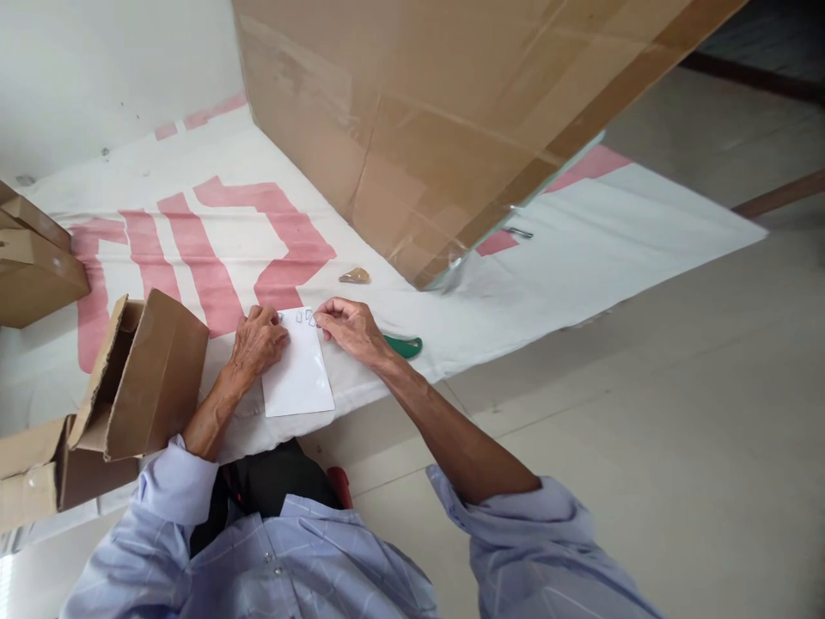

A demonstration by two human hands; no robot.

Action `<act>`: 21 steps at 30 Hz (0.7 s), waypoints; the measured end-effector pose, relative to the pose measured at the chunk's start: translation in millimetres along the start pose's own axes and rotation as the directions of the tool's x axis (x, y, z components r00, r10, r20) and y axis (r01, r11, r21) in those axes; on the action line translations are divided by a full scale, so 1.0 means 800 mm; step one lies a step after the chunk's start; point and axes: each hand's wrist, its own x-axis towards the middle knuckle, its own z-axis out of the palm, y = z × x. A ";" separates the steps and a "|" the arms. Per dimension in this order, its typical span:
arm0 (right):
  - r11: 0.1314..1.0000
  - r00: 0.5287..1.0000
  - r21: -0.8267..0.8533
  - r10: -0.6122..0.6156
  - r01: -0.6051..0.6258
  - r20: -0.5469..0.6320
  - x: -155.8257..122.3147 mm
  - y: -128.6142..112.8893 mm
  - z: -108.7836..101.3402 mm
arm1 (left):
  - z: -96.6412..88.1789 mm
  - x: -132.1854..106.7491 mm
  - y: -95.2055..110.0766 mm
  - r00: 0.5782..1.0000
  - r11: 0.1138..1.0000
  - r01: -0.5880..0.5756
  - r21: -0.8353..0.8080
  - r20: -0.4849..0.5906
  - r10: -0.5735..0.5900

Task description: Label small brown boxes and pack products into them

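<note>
A white sheet (298, 378), perhaps stiff card, lies near the front edge of the cloth-covered table. Several small outlined shapes (304, 317) run along its top; whether they are drawn or loose pieces I cannot tell. My left hand (259, 340) rests on the sheet's upper left edge with its fingers curled and gripping it. At the upper right corner my right hand (351, 328) is closed in a pinch, and what its fingertips hold is too small to name. Partly behind my right wrist lies a green curved object (405, 346). A crumpled brown scrap (354, 275) sits beyond the sheet.
A big taped cardboard carton (387, 129) stands at the back. To the left are an open cardboard box (155, 378), another open box (32, 473) and more boxes (39, 266). A small metal object (519, 232) lies right of the carton. The table edge slants along the right.
</note>
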 end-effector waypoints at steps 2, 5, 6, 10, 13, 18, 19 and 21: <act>1.000 1.000 -0.012 -0.003 0.003 -0.021 0.001 0.000 -0.004 | -0.004 -0.010 0.002 1.000 1.000 -0.002 0.021 0.014 0.002; 1.000 1.000 -0.025 -0.013 0.013 -0.010 0.004 0.003 -0.001 | -0.006 -0.025 0.004 1.000 0.998 0.003 0.070 0.027 -0.004; 0.999 1.000 -0.035 -0.021 0.021 0.003 0.006 0.005 0.003 | -0.006 -0.029 0.004 1.000 0.997 0.008 0.081 0.026 -0.010; 0.987 0.998 -0.145 -0.059 0.061 0.019 0.017 0.015 0.025 | -0.001 -0.037 0.006 0.999 0.996 0.038 0.080 0.005 -0.038; 0.976 0.998 -0.209 -0.069 0.064 -0.013 0.023 0.024 0.032 | 0.004 -0.040 0.005 0.999 0.997 0.039 0.060 -0.020 -0.038; 0.960 0.988 -0.271 -0.098 0.063 -0.117 0.030 0.033 0.016 | 0.012 -0.045 0.002 0.999 0.999 0.017 0.028 -0.050 -0.016; 0.956 0.986 -0.287 -0.106 0.065 -0.128 0.031 0.034 0.014 | 0.014 -0.046 0.002 0.998 1.000 0.015 0.020 -0.053 -0.014; 0.942 0.983 -0.326 -0.127 0.079 -0.130 0.034 0.036 0.015 | 0.017 -0.047 0.001 0.998 1.000 0.018 0.007 -0.062 -0.018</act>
